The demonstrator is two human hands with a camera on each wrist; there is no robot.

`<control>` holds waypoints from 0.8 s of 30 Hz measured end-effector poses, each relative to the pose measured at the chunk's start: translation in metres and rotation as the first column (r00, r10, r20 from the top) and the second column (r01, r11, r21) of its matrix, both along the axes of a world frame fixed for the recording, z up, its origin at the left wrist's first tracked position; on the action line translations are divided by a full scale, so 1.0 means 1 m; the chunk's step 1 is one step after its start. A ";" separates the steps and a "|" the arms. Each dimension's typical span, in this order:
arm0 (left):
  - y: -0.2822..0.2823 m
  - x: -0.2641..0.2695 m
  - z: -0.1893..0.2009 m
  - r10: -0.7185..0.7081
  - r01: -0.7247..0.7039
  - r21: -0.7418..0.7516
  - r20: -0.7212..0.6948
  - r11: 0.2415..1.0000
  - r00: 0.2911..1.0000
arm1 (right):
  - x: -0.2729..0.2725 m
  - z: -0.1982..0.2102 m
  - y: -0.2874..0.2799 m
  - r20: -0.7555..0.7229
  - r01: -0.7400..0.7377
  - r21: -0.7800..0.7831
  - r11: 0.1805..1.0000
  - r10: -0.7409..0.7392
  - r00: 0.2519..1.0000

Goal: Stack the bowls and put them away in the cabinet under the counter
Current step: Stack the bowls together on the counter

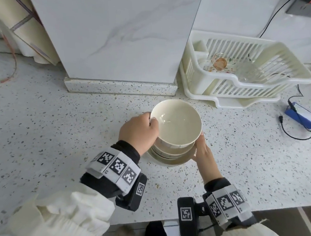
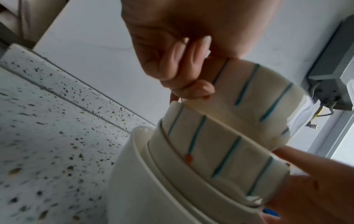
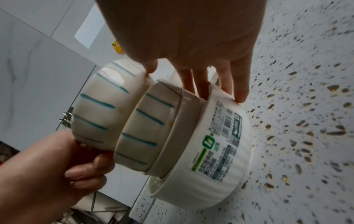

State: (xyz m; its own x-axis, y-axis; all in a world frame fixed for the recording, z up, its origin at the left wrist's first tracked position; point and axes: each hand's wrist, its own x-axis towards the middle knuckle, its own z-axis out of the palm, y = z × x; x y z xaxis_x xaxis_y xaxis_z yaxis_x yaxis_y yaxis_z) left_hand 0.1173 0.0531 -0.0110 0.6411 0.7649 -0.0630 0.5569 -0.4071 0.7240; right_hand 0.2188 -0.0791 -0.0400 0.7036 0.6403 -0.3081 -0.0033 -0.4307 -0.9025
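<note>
A stack of bowls (image 1: 168, 153) stands on the speckled worktop (image 1: 56, 128), just in front of the marble-patterned column (image 1: 106, 30). The left hand (image 1: 140, 133) comes in from the left with the wrist raised and the knuckles up; its grip is closed on the top striped bowl (image 1: 176, 122), thumb hooked over the rim and inside, the other fingers (image 3: 86, 169) curled under the outer wall. That bowl sits tilted in the second striped bowl (image 3: 145, 125) rather than fully nested. Both carry thin teal lines down cream sides.

The right hand (image 1: 203, 152) reaches in from the right, palm toward the stack, fingers extended and slightly spread. Its fingertips (image 3: 241, 97) rest on the rim of the large white ribbed bowl (image 3: 214, 136) at the bottom, which bears a printed label with a barcode, while the thumb touches the top bowl's rim; this grip is wide, steadying rather than clasping.

Between the second striped bowl and the ribbed one lies 1 more plain rim, its bowl mostly hidden.

A white dish rack (image 1: 247, 69) with glassware stands to the right rear, and a blue device (image 1: 301, 115) with a black cable lies further right. Both wrists wear marker-covered bands.
</note>
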 end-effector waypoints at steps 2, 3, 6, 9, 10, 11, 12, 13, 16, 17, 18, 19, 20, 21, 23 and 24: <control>0.000 0.002 -0.003 -0.006 0.007 0.027 -0.028 1.000 1.000 | 0.001 0.003 0.000 -0.036 0.004 0.009 1.000 -0.004 0.999; 0.000 0.003 -0.005 -0.008 0.010 0.050 -0.047 0.999 0.999 | 0.002 0.004 -0.001 -0.055 0.007 0.022 1.000 -0.006 0.998; 0.001 0.002 -0.009 0.001 0.010 0.104 -0.102 0.994 0.995 | 0.002 0.006 -0.001 -0.065 0.013 0.025 1.000 -0.012 0.998; 0.003 0.000 -0.012 -0.005 0.021 0.106 -0.149 0.994 0.989 | 0.003 0.005 0.001 -0.059 0.025 0.024 0.999 -0.023 0.998; 0.004 0.000 -0.012 -0.011 0.027 0.101 -0.160 0.995 0.987 | 0.002 0.006 0.002 -0.062 0.030 0.022 0.999 -0.029 0.998; 0.004 -0.001 -0.013 -0.018 0.035 0.094 -0.173 0.995 0.985 | 0.003 0.006 0.003 -0.061 0.035 0.023 0.999 -0.033 0.998; 0.005 -0.001 -0.013 -0.026 0.043 0.088 -0.189 0.995 0.982 | 0.003 0.006 0.003 -0.058 0.034 0.024 0.999 -0.033 0.998; 0.005 -0.001 -0.012 -0.033 0.051 0.084 -0.206 0.995 0.978 | 0.003 0.007 0.004 -0.053 0.027 0.029 0.999 -0.026 0.998; 0.005 -0.001 -0.013 -0.057 0.077 0.070 -0.245 0.995 0.968 | 0.002 0.008 0.007 -0.047 0.008 0.054 0.999 -0.005 0.999; 0.006 -0.002 -0.014 -0.064 0.082 0.064 -0.247 0.995 0.967 | 0.001 0.008 0.009 -0.048 0.010 0.058 0.998 -0.007 0.999; 0.006 -0.002 -0.015 -0.073 0.089 0.053 -0.242 0.995 0.968 | 0.000 0.008 0.010 -0.050 0.016 0.062 0.998 -0.013 0.999; 0.007 -0.001 -0.016 -0.080 0.091 0.037 -0.233 0.995 0.969 | -0.001 0.006 0.011 -0.050 0.023 0.068 0.997 -0.019 0.999; 0.007 -0.001 -0.016 -0.086 0.093 0.018 -0.222 0.996 0.971 | -0.001 0.006 0.012 -0.048 0.028 0.064 0.998 -0.025 0.999; 0.008 -0.002 -0.017 -0.096 0.098 -0.001 -0.212 0.995 0.972 | -0.002 0.005 0.013 -0.045 0.028 0.062 0.998 -0.026 0.999; 0.008 -0.004 -0.017 -0.121 0.116 -0.038 -0.187 0.993 0.975 | -0.002 0.006 0.013 -0.039 0.023 0.066 0.998 -0.020 0.999; 0.008 -0.005 -0.016 -0.132 0.127 -0.045 -0.172 0.991 0.976 | -0.002 0.007 0.012 -0.041 0.022 0.074 0.997 -0.019 0.999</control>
